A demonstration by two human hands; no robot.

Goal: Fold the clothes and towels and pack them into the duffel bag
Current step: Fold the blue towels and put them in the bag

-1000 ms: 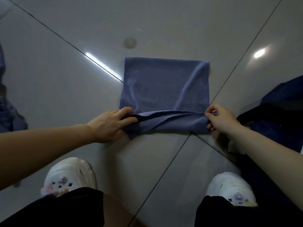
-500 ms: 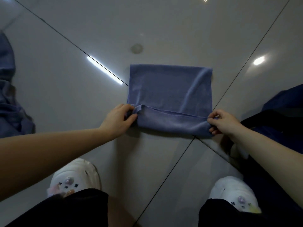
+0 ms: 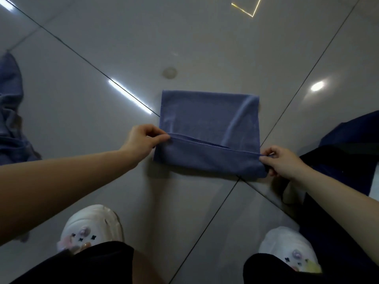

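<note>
We see a blue towel (image 3: 209, 124) lying on the glossy grey tiled floor (image 3: 92, 99), just past the centre of the view toward twelve o'clock. Its near edge is turned up and over the rest, so a doubled band runs across the side closest to us, while the far part lies flat with one soft crease slanting toward the one o'clock corner.

Our left hand (image 3: 141, 140) sits at the nine o'clock end of that folded edge, thumb and forefinger pinching the hem, the other fingers curled behind. Our right hand (image 3: 284, 160) is at the three o'clock end, also pinching the hem between thumb and curled fingers, right at the towel's near corner. The edge runs fairly taut between the two hands and sits slightly lower on the right.

At three to four o'clock, just beside the right forearm, we see the dark navy duffel bag (image 3: 344, 152) on the floor; we cannot tell whether its mouth is open. At nine o'clock, well apart from the towel, a heap of blue-grey clothes (image 3: 10, 119) lies at the frame edge.

Toward six o'clock two white clogs (image 3: 92, 228) with small charms stand on the tiles, with black shorts (image 3: 82, 265) at the bottom edge.
</note>
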